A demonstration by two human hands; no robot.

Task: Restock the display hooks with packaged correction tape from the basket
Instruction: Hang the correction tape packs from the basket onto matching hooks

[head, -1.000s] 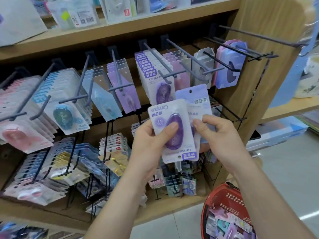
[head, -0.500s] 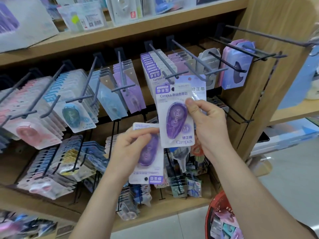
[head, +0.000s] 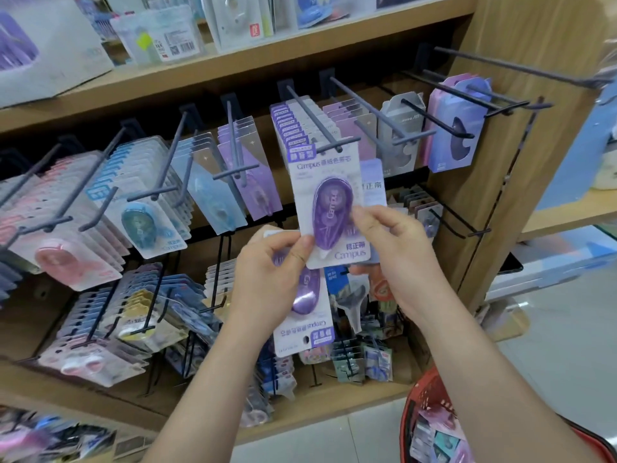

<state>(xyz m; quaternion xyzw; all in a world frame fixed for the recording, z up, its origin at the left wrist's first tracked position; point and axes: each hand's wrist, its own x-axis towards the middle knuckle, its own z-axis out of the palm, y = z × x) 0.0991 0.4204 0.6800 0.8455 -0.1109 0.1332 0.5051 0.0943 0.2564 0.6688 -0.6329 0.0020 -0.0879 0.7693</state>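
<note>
Nearest us, low on the right, sits the red plastic mesh basket (head: 424, 399) with more carded packs in it, close enough to reach without stepping away. Above it our left hand (head: 267, 279) curls its fingers round an upside-down purple correction-tape blister pack (head: 305, 324), held in reserve, we judge, as the next one to hang. Its thumb presses the lower corner of the pack in front to steady it. Our right hand (head: 397, 259) pinches the upright purple-and-white carded correction tape (head: 329, 208) at its right edge, thumb in front, the other fingers hidden behind. A paler lilac pack (head: 373, 182) appears to sit behind it in the same grip. We hold the card tall so that its top holes meet the tips of the dark metal double hook (head: 309, 113), where they seem to be just engaging. Farther back on that hook hangs a row of matching purple packs (head: 290, 128), so this looks like the right peg. Above runs the light wooden shelf (head: 233, 73).
</note>
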